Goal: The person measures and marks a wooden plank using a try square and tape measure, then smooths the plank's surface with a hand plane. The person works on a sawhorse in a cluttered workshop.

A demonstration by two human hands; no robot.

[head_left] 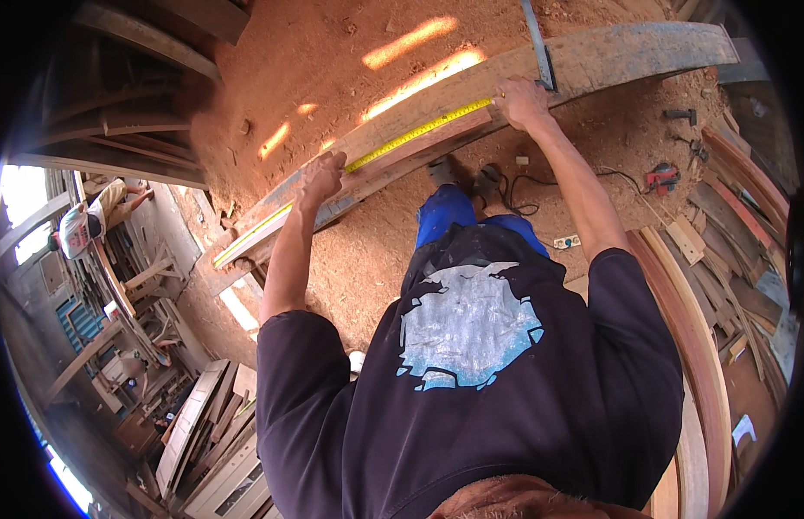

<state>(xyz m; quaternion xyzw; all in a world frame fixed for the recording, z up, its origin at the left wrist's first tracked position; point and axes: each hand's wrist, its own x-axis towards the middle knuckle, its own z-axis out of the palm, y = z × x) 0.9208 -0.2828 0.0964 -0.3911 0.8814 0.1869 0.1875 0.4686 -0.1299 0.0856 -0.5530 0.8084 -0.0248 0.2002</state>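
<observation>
A yellow tape measure (419,132) is stretched lengthwise along a narrow wooden board (445,131), which lies on a long, thick timber beam (609,56). My left hand (321,178) is closed over the tape partway along, and more of the blade runs past it to the board's far left end. At the right end of the visible blade, my right hand (523,102) is closed at the tape, resting by the board's end; its fingers partly hide what they grip. Just beyond that hand, a metal bar with a dark angled end (542,54) lies across the beam.
Sawdust covers the ground (367,259). To the right are a red power tool (661,179) with a cord, a power strip (567,242) and stacked planks (691,346). Lumber piles (203,424) stand at lower left; another person (82,227) is at far left.
</observation>
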